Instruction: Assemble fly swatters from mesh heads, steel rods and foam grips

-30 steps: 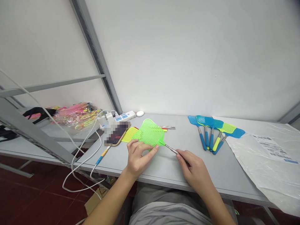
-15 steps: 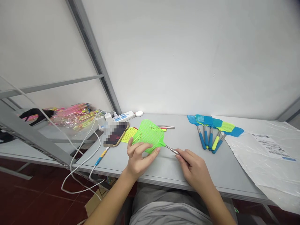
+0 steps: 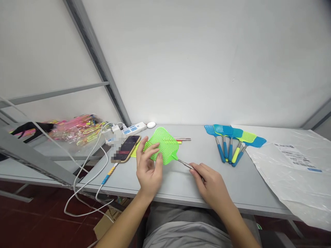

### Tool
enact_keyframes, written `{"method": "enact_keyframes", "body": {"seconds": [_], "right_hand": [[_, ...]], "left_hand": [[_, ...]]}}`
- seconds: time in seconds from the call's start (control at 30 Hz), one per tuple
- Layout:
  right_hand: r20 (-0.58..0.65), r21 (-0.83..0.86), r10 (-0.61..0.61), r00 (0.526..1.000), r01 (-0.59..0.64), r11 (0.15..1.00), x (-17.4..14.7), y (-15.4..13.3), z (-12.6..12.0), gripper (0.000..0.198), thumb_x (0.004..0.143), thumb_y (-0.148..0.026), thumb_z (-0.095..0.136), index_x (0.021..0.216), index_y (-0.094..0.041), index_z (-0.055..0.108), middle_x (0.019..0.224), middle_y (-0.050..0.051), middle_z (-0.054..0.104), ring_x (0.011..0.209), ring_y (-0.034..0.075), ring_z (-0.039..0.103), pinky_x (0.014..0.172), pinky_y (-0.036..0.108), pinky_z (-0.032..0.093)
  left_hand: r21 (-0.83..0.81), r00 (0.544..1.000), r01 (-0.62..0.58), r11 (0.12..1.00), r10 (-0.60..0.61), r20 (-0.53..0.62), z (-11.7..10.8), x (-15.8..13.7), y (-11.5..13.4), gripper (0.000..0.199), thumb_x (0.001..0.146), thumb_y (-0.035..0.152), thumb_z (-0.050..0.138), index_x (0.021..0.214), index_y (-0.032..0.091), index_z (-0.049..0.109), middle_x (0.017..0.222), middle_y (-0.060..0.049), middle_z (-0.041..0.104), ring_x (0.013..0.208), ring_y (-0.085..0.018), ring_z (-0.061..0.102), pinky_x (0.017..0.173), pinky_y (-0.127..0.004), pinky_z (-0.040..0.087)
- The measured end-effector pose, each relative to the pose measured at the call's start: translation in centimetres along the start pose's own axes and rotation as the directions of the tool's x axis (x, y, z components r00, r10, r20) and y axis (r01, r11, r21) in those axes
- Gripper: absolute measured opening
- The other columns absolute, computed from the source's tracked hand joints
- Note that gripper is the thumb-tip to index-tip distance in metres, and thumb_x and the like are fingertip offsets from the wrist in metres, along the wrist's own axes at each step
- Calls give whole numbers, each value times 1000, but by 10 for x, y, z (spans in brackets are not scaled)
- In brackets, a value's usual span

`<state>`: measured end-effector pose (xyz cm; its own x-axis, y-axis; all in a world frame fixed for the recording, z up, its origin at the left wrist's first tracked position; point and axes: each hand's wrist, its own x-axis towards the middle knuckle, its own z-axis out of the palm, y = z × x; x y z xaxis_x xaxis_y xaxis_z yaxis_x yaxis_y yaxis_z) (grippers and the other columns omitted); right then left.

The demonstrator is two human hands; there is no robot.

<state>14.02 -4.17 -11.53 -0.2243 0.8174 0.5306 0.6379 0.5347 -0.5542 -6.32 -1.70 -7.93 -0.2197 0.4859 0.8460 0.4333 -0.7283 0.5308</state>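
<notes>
A bright green fly swatter [image 3: 165, 143] with a perforated square head and a thin metal rod is held above the table, its head up and to the left. My right hand [image 3: 210, 182] is wrapped round the rod; the grip end is hidden in the palm. My left hand [image 3: 149, 172] is beside the lower left of the head, fingers curved and apart. Whether its fingertips touch the mesh I cannot tell. Behind the swatter lie a yellow mesh swatter head [image 3: 134, 151], partly hidden, and some metal rods [image 3: 184, 139].
Several blue and yellow swatters [image 3: 229, 132] lie fanned out at the right, by a white plastic sheet [image 3: 292, 186] with a label. On the left are a phone [image 3: 129, 148], a power strip [image 3: 134, 129] and loose white cables [image 3: 74, 189]. A plastic-wrapped bundle [image 3: 80, 129] lies on the far-left shelf.
My left hand has drawn back from the base of the swatter's head, its fingers now more upright. The right hand keeps its hold on the rod. The view has shifted slightly.
</notes>
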Motion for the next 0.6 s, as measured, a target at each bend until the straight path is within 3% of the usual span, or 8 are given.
{"method": "enact_keyframes", "body": {"seconds": [0.1, 0.2, 0.33, 0.5, 0.6], "right_hand": [[-44, 25, 20, 999, -19, 999, 2, 1, 0, 25, 99, -29, 44, 113, -21, 63, 86, 4, 66, 78, 18, 62, 69, 28, 44], [-61, 34, 40, 997, -38, 999, 3, 1, 0, 25, 99, -29, 44, 113, -20, 63, 86, 5, 67, 79, 18, 63, 71, 28, 45], [-79, 58, 72, 994, -68, 996, 3, 2, -3, 24, 99, -29, 44, 110, -20, 63, 90, 5, 68, 81, 19, 64, 74, 29, 46], [-127, 144, 97, 987, -79, 986, 3, 1, -5, 22, 98, -28, 46, 110, -20, 63, 94, 5, 69, 84, 18, 64, 75, 29, 46], [-154, 208, 122, 981, -88, 974, 4, -1, -6, 22, 97, -26, 45, 108, -20, 63, 92, 5, 68, 83, 18, 63, 73, 29, 46]], "left_hand": [[73, 999, 24, 997, -27, 45, 12, 3, 4, 20, 88, 12, 61, 104, 22, 65, 133, -11, 55, 122, -26, 56, 88, -38, 54], [59, 980, -93, 994, 81, 180, 19, 6, 6, 23, 87, 5, 58, 98, 22, 68, 121, -8, 63, 109, -22, 64, 87, -38, 55], [38, 946, -246, 968, 232, 227, 24, 7, 7, 30, 84, -2, 57, 99, 21, 66, 122, -8, 60, 96, -17, 67, 85, -35, 56], [40, 852, -467, 883, 438, 286, 36, 10, 10, 32, 83, -2, 56, 101, 22, 66, 116, -8, 59, 97, -16, 64, 79, -31, 56], [-29, 772, -566, 824, 543, 331, 51, 10, 16, 26, 84, 0, 55, 96, 21, 65, 106, -8, 65, 93, -17, 61, 74, -30, 55]]}}
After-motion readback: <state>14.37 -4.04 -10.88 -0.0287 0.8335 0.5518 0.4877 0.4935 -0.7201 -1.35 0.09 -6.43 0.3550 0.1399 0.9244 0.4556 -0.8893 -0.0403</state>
